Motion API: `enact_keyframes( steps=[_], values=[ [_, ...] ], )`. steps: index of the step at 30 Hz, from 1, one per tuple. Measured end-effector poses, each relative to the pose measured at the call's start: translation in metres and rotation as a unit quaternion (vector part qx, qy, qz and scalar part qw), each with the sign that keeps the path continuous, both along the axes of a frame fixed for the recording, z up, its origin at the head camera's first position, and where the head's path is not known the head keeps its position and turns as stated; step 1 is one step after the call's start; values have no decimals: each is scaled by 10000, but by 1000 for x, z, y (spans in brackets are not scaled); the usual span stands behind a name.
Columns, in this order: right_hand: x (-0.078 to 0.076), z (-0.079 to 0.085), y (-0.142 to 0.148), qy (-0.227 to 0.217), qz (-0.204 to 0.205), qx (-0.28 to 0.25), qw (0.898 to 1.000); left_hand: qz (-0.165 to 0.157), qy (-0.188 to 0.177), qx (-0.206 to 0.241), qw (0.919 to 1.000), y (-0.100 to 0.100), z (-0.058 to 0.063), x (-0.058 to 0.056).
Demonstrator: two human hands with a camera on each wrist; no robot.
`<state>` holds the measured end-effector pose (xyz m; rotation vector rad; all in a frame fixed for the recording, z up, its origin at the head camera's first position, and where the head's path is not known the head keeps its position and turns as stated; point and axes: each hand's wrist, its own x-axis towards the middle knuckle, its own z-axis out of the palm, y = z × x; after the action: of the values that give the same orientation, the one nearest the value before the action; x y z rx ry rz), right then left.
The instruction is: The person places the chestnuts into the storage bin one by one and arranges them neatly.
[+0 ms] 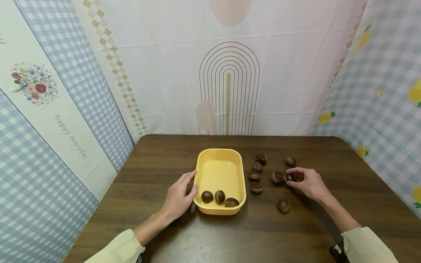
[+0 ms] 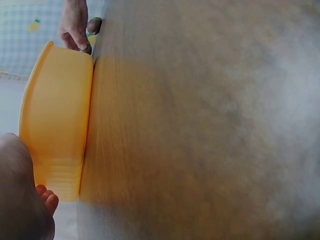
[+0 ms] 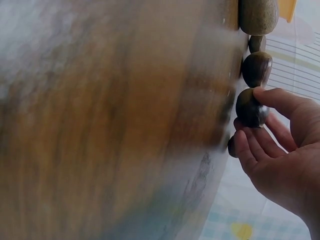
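At the right, my right hand (image 1: pixel 311 183) pinches a dark brown chestnut (image 1: pixel 290 177) between thumb and fingers, low over the table. In the right wrist view that chestnut (image 3: pixel 251 109) shows between the thumb and fingertips. Another chestnut (image 1: pixel 277 177) lies just left of it, and one more is partly hidden by the fingers. My left hand (image 1: pixel 178 195) holds the left side of a yellow plastic tray (image 1: pixel 243 182), thumb at the rim and fingers curled against the outer wall. Inside its near end lie a round chestnut (image 1: pixel 207 197), an upright-looking chestnut (image 1: pixel 219 197) and a wider chestnut (image 1: pixel 231 202).
Several chestnuts form a rough column right of the tray, the nearest chestnut (image 1: pixel 256 187) close to its wall. A chestnut (image 1: pixel 291 161) lies farther back, and another chestnut (image 1: pixel 283 206) nearer the front. Patterned cloths surround the brown wooden table (image 1: pixel 230 241) behind and at both sides.
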<state>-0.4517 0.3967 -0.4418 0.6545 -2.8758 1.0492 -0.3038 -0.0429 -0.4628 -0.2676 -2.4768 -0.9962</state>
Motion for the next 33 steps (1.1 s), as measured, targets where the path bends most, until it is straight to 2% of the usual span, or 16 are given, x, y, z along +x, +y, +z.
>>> enact_keyframes(
  steps=[8,17,24,33],
  values=[
    [7,6,-2,-19,7,-93,10000,-30,-12,-22,10000,-2,0,2],
    [17,28,-11,267,179,-100,9994,-49,-10,-41,10000,-5,0,5],
    [27,41,-31,441,396,-196,9981,-74,4,-65,10000,-8,-1,6],
    [39,50,-62,428,754,-418,9954,-95,25,-69,9999,-8,-1,8]
  ],
)
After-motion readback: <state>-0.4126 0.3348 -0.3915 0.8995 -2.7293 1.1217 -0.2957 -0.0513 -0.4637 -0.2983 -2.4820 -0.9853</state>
